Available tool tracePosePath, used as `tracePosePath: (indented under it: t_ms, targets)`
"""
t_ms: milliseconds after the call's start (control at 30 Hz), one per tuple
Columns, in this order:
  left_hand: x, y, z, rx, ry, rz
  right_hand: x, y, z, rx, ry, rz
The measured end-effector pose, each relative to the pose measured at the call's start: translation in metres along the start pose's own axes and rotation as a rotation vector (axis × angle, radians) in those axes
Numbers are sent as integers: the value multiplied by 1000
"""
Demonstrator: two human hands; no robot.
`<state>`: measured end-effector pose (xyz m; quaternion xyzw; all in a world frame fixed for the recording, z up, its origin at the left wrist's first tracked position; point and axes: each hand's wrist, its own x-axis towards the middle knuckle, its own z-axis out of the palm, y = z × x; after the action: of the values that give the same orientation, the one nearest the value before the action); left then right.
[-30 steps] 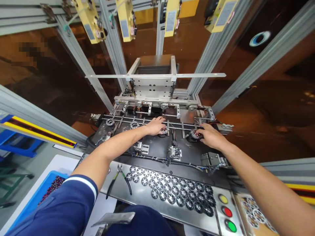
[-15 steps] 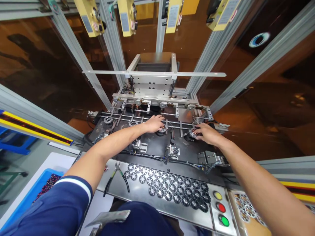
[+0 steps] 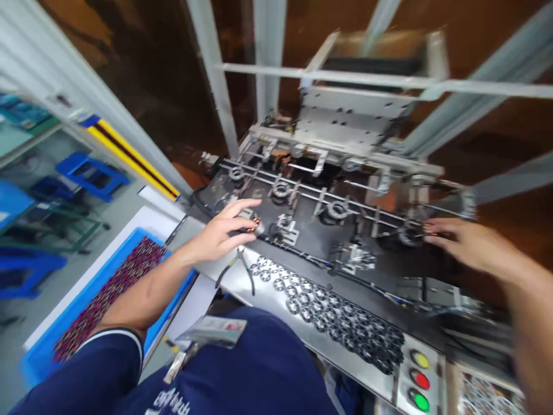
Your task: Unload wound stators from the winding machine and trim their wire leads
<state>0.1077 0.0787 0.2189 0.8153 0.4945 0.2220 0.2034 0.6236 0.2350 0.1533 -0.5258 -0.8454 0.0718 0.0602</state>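
My left hand grips a small copper-wound motor stator between thumb and fingers, above the front left of the black machine plate. My right hand is closed at the rightmost ring fixture. A bit of copper shows at its fingertips, apparently another wound stator, mostly hidden and blurred. Other ring fixtures stand along the rails: one in the middle, one left of it and one at the far left. No copper shows in these three.
Rows of black-and-silver round parts lie on the steel ledge beside cutting pliers. Yellow, red and green buttons sit at its right end. A blue tray of small dark red parts stands at left. Metal posts frame the machine.
My left hand has come away from the middle ring fixture, toward me and left, with a copper-wound stator. My right hand stays at the right fixture. The view has turned left.
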Motion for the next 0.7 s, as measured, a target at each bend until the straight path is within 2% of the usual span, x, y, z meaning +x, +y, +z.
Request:
tracePosePath:
  t_ms: [33,100,133,200,300,367,400,467,533,600,700]
  targets:
    - [-35,-10,-2,-4,5,-93,-2,-24,-2,23,7,-47]
    - [-101,-33,4,11,17,-293,-7,-94,5,128,77,-239]
    - [-128,-44,11,39,17,-375,-11,-138,15,210,123,-356]
    - [-169,-66,28,90,17,-474,-19,-236,47,311,69,-557]
    - [-193,-98,55,160,23,-543,-20,-371,111,297,-21,-722]
    - [-193,-115,69,190,28,-553,-9,-436,150,253,-63,-741]
    - [-190,-121,75,199,37,-553,-3,-458,165,229,-78,-730]
    - [-184,-129,87,205,73,-543,8,-481,184,187,-93,-689]
    - [-180,-131,96,193,136,-527,9,-476,190,160,-87,-642]
    - [-180,-127,102,169,220,-515,-4,-448,184,146,-60,-600]
    - [-190,-110,106,128,360,-515,-46,-381,162,133,17,-493]
